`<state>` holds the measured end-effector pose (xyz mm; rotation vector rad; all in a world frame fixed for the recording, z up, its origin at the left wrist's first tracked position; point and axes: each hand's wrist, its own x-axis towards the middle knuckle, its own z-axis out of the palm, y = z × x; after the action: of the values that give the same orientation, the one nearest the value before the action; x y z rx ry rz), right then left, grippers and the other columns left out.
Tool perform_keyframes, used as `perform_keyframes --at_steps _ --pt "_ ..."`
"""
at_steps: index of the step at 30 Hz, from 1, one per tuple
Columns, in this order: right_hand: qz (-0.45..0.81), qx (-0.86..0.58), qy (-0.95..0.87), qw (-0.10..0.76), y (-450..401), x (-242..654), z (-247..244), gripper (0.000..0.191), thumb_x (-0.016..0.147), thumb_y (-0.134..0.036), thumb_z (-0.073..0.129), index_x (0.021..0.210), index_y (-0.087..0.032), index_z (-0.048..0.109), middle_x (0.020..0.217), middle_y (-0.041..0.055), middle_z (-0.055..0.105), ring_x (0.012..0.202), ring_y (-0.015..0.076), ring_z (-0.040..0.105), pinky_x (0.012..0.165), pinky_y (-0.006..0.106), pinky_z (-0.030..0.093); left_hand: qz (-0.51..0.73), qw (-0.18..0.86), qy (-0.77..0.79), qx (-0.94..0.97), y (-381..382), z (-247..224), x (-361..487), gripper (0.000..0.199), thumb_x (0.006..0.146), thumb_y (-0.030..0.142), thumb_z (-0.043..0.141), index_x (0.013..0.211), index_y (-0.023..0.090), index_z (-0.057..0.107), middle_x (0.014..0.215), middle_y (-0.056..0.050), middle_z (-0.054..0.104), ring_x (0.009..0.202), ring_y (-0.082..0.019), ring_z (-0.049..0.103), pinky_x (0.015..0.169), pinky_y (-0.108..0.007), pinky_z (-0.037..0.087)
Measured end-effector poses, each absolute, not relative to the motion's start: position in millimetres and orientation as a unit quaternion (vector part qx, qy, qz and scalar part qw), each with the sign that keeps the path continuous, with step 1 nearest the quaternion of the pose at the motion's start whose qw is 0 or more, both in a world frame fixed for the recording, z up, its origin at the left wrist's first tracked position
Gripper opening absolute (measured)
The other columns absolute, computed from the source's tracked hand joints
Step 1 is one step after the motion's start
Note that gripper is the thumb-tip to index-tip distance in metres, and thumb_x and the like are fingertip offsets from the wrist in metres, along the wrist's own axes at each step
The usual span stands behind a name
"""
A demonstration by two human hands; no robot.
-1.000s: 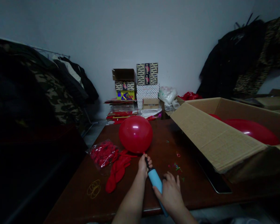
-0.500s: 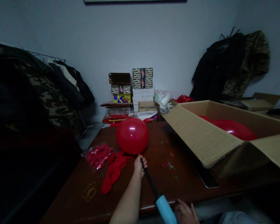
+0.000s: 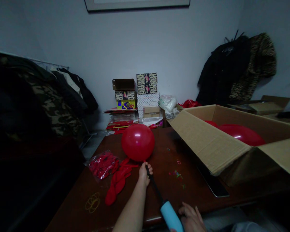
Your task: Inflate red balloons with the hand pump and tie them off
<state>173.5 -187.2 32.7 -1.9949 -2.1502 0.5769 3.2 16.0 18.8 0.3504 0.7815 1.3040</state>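
An inflated red balloon [image 3: 138, 142] sits on the end of a hand balloon pump, above the brown table. My left hand [image 3: 145, 172] is closed around the pump's black tube, right below the balloon's neck. The light blue barrel of the balloon pump [image 3: 170, 216] slants down toward me at the lower edge. There my right hand [image 3: 192, 217] lies against the barrel, a fingertip showing on its other side; several of its fingers stick out loosely, and part of the hand is cut off. Flat red balloons [image 3: 117, 183] lie left of my left hand.
An open cardboard box [image 3: 210, 141] with red balloons [image 3: 241, 134] inside stands at right, a phone [image 3: 214, 183] beside it. On the table are a bag of red balloons [image 3: 103, 165], yellow rings [image 3: 92, 203] and small colourful bits [image 3: 177, 174]. Stacked boxes [image 3: 147, 93] stand behind.
The view has tilted slightly upward, so more of the wall frame shows. My left hand keeps its hold below the balloon; my right hand has shifted slightly beside the pump barrel.
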Motion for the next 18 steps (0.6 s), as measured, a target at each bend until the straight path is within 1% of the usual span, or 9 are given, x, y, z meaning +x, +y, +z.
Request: perform_keyframes --at_steps 2,4,8,11,14,16,18 --pt "0.185 -0.661 -0.722 0.085 -180.5 168.9 43.4 0.04 0.074 -0.05 0.048 0.086 -0.018 0.068 0.115 0.0108 0.057 0.124 0.0331 0.034 0.105 0.053 0.01 0.589 0.712 0.348 0.158 16.8 21.7 3.5 0.02 0.075 0.031 0.053 0.073 0.02 0.037 0.054 0.006 0.037 0.038 -0.004 0.033 0.036 -0.015 0.016" --pt "0.184 -0.658 -0.724 0.093 -171.2 163.1 53.6 0.045 0.076 -0.053 0.045 0.09 -0.016 0.067 0.117 0.0118 0.055 0.124 0.033 0.034 0.105 0.052 0.01 0.588 0.713 0.346 0.162 18.1 23.6 4.4 0.021 0.075 0.033 0.054 0.073 0.02 0.037 0.053 0.006 0.037 0.038 -0.005 0.032 0.036 -0.015 0.016" --pt "0.165 -0.667 -0.716 0.127 -144.6 146.1 67.6 0.046 0.08 -0.049 0.039 0.095 -0.014 0.065 0.117 0.0124 0.055 0.124 0.0312 0.034 0.106 0.048 0.012 0.584 0.715 0.344 0.172 20.5 23.2 7.1 0.025 0.073 0.037 0.057 0.074 0.021 0.037 0.053 0.006 0.038 0.038 -0.005 0.033 0.037 -0.016 0.018" --pt "0.15 -0.684 -0.698 0.151 -122.7 130.4 70.0 0.046 0.08 -0.046 0.04 0.099 -0.012 0.064 0.116 0.0131 0.055 0.123 0.0302 0.035 0.106 0.045 0.015 0.574 0.72 0.35 0.174 20.9 19.8 7.7 0.029 0.072 0.042 0.058 0.074 0.022 0.037 0.054 0.007 0.04 0.039 -0.006 0.036 0.039 -0.018 0.026" --pt "0.154 -0.695 -0.686 0.152 -108.6 117.3 66.0 0.045 0.079 -0.045 0.04 0.098 -0.011 0.064 0.116 0.013 0.055 0.122 0.0305 0.036 0.105 0.045 0.017 0.565 0.715 0.37 0.18 20.9 15.1 5.1 0.03 0.072 0.046 0.056 0.075 0.022 0.037 0.054 0.007 0.042 0.04 -0.008 0.04 0.042 -0.021 0.032" --pt "0.158 -0.695 -0.685 0.15 -106.0 111.9 62.1 0.046 0.079 -0.045 0.04 0.098 -0.012 0.065 0.115 0.0128 0.056 0.122 0.0306 0.035 0.105 0.046 0.016 0.56 0.707 0.389 0.188 21.6 12.1 2.4 0.03 0.073 0.046 0.055 0.075 0.022 0.037 0.053 0.007 0.042 0.038 -0.007 0.038 0.041 -0.021 0.031" --pt "0.157 -0.693 -0.688 0.15 -107.6 109.5 58.9 0.046 0.08 -0.046 0.039 0.099 -0.013 0.064 0.115 0.0125 0.056 0.123 0.0306 0.035 0.105 0.047 0.015 0.557 0.699 0.405 0.192 22.9 9.7 0.5 0.029 0.073 0.045 0.053 0.073 0.022 0.035 0.051 0.008 0.04 0.035 -0.006 0.034 0.038 -0.02 0.026"
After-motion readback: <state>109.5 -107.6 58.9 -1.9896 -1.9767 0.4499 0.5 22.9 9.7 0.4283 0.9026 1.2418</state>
